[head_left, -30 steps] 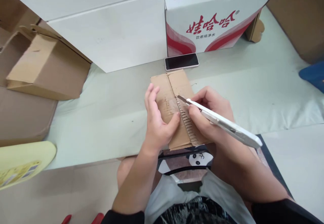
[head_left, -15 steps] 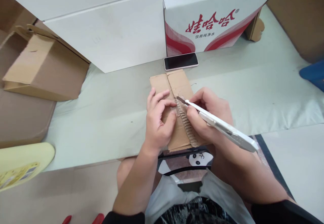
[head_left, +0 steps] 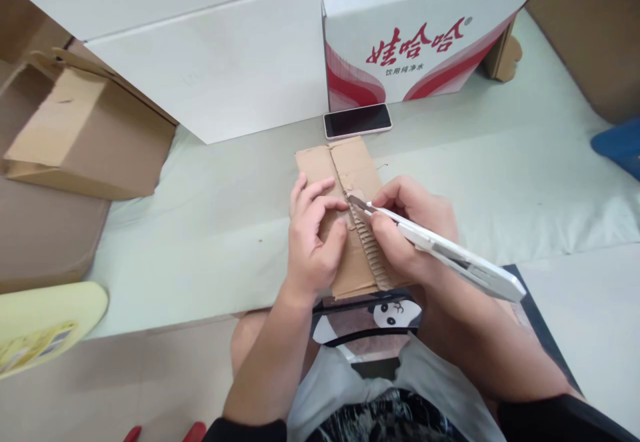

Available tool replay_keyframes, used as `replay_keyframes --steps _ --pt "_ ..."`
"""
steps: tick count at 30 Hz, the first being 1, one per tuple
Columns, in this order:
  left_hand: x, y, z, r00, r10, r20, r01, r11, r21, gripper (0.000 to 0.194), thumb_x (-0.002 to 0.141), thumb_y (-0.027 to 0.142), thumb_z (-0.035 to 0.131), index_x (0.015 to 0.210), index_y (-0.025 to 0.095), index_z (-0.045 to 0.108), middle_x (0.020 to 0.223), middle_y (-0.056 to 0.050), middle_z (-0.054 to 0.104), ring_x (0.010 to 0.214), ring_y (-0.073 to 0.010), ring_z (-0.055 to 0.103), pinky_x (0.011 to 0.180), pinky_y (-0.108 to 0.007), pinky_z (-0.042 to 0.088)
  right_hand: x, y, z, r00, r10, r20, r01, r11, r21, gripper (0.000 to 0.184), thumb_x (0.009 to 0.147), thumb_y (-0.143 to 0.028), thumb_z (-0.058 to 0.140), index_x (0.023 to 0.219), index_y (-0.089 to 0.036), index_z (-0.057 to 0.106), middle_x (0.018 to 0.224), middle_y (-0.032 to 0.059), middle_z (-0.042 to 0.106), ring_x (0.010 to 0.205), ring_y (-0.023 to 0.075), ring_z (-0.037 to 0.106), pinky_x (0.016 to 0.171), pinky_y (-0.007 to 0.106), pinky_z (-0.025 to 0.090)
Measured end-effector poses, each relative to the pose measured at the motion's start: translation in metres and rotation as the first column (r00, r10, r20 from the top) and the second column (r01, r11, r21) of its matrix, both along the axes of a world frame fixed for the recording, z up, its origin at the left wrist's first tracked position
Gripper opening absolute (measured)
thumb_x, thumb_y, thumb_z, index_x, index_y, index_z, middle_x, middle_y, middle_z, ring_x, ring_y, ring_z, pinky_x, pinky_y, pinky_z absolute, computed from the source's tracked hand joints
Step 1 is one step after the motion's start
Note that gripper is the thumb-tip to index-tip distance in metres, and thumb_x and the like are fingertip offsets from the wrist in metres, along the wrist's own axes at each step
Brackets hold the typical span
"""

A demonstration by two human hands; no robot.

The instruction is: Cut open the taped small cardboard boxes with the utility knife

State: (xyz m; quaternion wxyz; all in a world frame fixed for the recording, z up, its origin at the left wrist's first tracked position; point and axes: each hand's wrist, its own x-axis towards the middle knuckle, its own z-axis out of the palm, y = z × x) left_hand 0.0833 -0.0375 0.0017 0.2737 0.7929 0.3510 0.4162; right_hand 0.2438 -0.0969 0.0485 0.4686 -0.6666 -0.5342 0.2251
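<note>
My right hand (head_left: 415, 225) is closed round a white utility knife (head_left: 460, 255), its dark blade tip on the torn seam of a flat brown cardboard piece (head_left: 357, 159). Ridged corrugation is bared along the seam, and a bit of clear tape seems to lie beside the blade. My left hand (head_left: 315, 232) rests on the cardboard's left part with fingers spread and curved, thumb and forefinger bent near the seam but apart. The cardboard lies on a pale green cloth at the table's near edge.
Behind the cardboard lies a phone (head_left: 357, 121), in front of a white and red carton (head_left: 425, 49) and a large white box (head_left: 210, 69). Brown boxes (head_left: 115, 135) stand left, above a yellow bottle (head_left: 55, 322). A blue object (head_left: 620, 149) is at the right edge.
The knife has tilted slightly, its rear end swinging right, while its blade tip has moved a little down along the seam. My left hand and the cardboard have stayed put.
</note>
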Motion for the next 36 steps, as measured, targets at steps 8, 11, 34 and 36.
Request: replay_keyframes --steps 8,11,34,36 --pt "0.0002 0.0 -0.0005 1.0 0.008 -0.01 -0.008 1.0 -0.002 0.017 0.101 0.036 0.053 0.104 0.026 0.066 0.136 -0.007 0.068 0.146 -0.0307 0.051 0.131 -0.066 0.029 -0.0003 -0.0029 0.0029 0.997 -0.08 -0.023 0.08 0.997 0.019 0.011 0.074 -0.018 0.057 0.07 -0.025 0.049 0.053 -0.0068 0.049 0.048 0.0105 0.04 0.048 0.027 0.03" --pt "-0.0001 -0.0002 -0.0009 1.0 0.01 -0.001 -0.01 1.0 -0.002 0.015 0.099 0.033 0.054 0.104 0.026 0.066 0.136 -0.007 0.068 0.146 -0.031 0.05 0.13 -0.066 0.03 0.001 -0.005 0.0027 0.994 -0.106 -0.022 0.106 0.994 0.001 0.016 0.075 -0.015 0.058 0.07 -0.026 0.048 0.053 -0.0055 0.049 0.048 0.012 0.04 0.049 0.029 0.03" --pt "-0.0013 0.0008 -0.0011 1.0 0.018 -0.014 -0.018 1.0 -0.01 0.015 0.099 0.031 0.054 0.103 0.026 0.067 0.136 -0.007 0.068 0.145 -0.0318 0.05 0.13 -0.067 0.03 0.0014 -0.0062 0.0012 0.999 -0.023 -0.03 0.023 1.0 -0.002 0.014 0.075 -0.016 0.058 0.071 -0.026 0.048 0.052 -0.0063 0.049 0.047 0.0106 0.04 0.046 0.028 0.029" --pt "-0.0007 0.0007 -0.0011 1.0 0.015 -0.01 -0.015 1.0 -0.014 0.015 0.099 0.032 0.054 0.103 0.026 0.067 0.135 -0.007 0.068 0.145 -0.0316 0.05 0.13 -0.066 0.03 0.0006 -0.0059 0.0011 1.0 -0.011 -0.028 0.011 1.0 0.006 0.012 0.076 -0.017 0.058 0.072 -0.025 0.049 0.052 -0.0069 0.048 0.046 0.0098 0.04 0.046 0.027 0.03"
